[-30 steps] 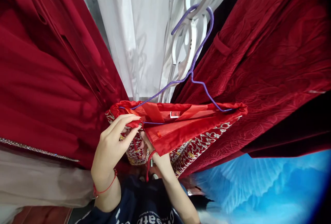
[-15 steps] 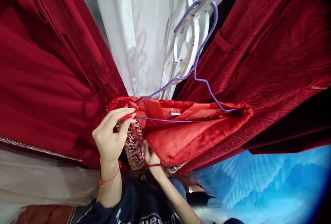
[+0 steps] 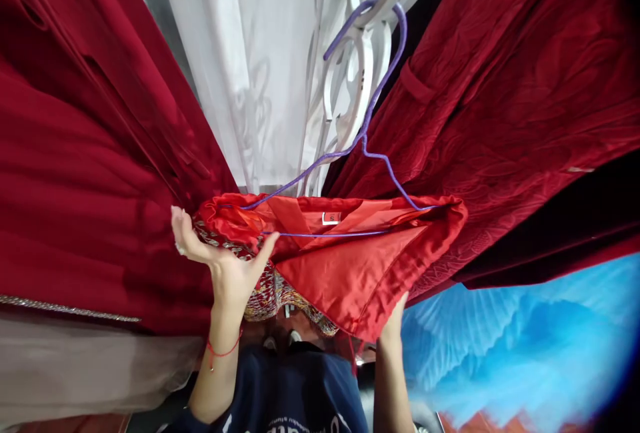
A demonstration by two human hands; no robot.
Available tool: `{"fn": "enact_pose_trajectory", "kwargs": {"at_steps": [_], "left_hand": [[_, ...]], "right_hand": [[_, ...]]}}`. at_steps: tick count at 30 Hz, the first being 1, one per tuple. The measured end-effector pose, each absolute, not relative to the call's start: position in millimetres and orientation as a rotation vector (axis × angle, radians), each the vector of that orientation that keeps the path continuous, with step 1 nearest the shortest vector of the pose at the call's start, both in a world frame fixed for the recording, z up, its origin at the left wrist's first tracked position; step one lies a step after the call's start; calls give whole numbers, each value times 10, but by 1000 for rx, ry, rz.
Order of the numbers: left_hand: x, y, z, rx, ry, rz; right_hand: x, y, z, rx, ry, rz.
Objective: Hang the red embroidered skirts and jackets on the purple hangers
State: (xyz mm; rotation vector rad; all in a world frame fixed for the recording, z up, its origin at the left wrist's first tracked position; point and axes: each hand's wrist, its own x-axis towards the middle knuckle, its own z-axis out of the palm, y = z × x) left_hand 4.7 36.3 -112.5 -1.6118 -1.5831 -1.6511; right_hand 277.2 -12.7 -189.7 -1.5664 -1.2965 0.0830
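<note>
A red satin-lined garment [image 3: 345, 266] hangs on a purple wire hanger [image 3: 367, 130]. Its inside shows a white-edged tag [image 3: 331, 218] marked S, and its outer side carries glittering sequins [image 3: 263, 296]. At the garment's left side is my left hand [image 3: 227, 266], thumb and fingers spread wide, the thumb close to the hanger's lower bar. Further right, my right hand [image 3: 395, 320] holds the gathered edge of the loose front flap from the outer side; most of its fingers are hidden behind the fabric. A red cord [image 3: 353, 353] dangles below the flap.
The purple hook hangs on a white ring-shaped holder [image 3: 363, 80]. Dark red gowns [image 3: 90, 153] hang at left, and a patterned red gown [image 3: 505, 100] at right. White fabric [image 3: 275, 86] hangs behind; a bright blue skirt [image 3: 500, 340] is at lower right.
My left hand has let go of the red cord at the upper left edge and spread its fingers. My right hand has moved right to the flap's edge, and the flap now spreads out flatter.
</note>
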Motion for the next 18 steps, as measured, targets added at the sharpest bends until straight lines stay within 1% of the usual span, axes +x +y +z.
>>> {"fn": "enact_pose_trajectory", "kwargs": {"at_steps": [2, 5, 7, 9, 12, 14, 18], "left_hand": [[65, 466, -1202, -1542, -1611, -1730], [23, 620, -1225, -1434, -1617, -1946], [-37, 697, -1194, -1365, -1618, -2051], [-104, 741, -1153, -1289, -1646, -2099], [-201, 747, -1105, -1209, -1678, -2134], [-267, 735, -1080, -1183, -1676, -2170], [-395, 736, -1027, -1178, -1704, -2280]], "right_hand": [[3033, -54, -1739, -1498, -1220, -74], [3302, 112, -1445, -1415, -1117, -345], [3400, 225, -1263, -1386, -1142, -428], [3456, 319, -1141, -1371, -1227, -440], [3502, 415, -1092, -1394, -1315, -378], [3525, 457, -1120, -1385, -1261, -333], [3562, 514, -1169, -1329, -1064, -350]]}}
